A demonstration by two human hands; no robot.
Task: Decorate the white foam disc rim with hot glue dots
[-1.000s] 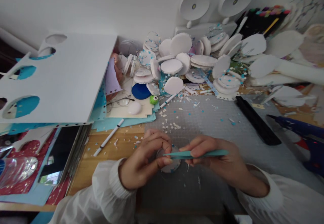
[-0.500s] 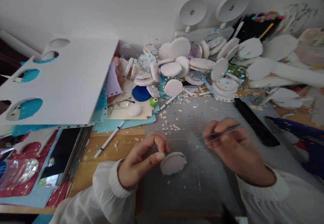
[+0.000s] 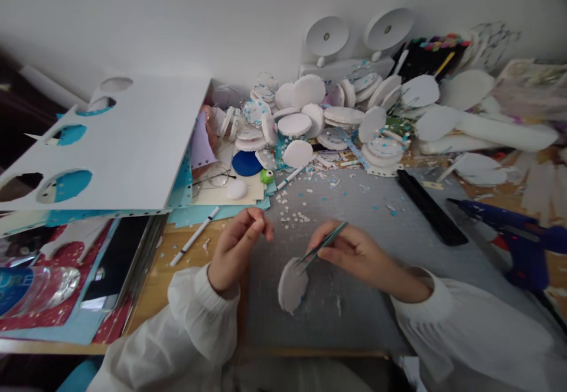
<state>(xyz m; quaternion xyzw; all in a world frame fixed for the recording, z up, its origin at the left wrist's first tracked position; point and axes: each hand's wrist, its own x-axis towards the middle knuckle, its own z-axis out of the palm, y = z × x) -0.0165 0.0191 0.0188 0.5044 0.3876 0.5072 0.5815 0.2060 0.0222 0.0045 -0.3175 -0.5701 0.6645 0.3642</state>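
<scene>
- Standing by the craft desk: the right hand [image 3: 349, 253] pinches a pair of teal tweezers [image 3: 322, 244], and the tips meet the top edge of a white foam disc [image 3: 292, 286] that sits tilted on the grey cutting mat [image 3: 381, 226], right in front of the person at about 6 o'clock.
- The left hand [image 3: 237, 244] is off the disc, just at its 10 o'clock, thumb and forefinger pressed together. Can't tell whether there's a tiny bit of confetti between them; too small to see.
- Looks to me like the step in hand is fine placing or picking work on the disc rim with the tweezers. The disc isn't braced, so my guess is the next move needs a light touch or a steadying finger, or it'll skid.
- Counts: one disc being worked on and one pair of tweezers. The heap of foam discs [image 3: 328, 114] at 12 o'clock is too jumbled for a real number, well over a dozen.
- Two white round stands [image 3: 354, 32] behind the heap, one blue glue gun [image 3: 509, 232] at 3 o'clock, one black bar [image 3: 429, 206] beside it.
- One white board with round cutouts [image 3: 124, 144] at 10 o'clock, and I make out five holes. Two white pens [image 3: 195, 235], one pair of glasses [image 3: 212, 178], one little green punch [image 3: 267, 175].
</scene>
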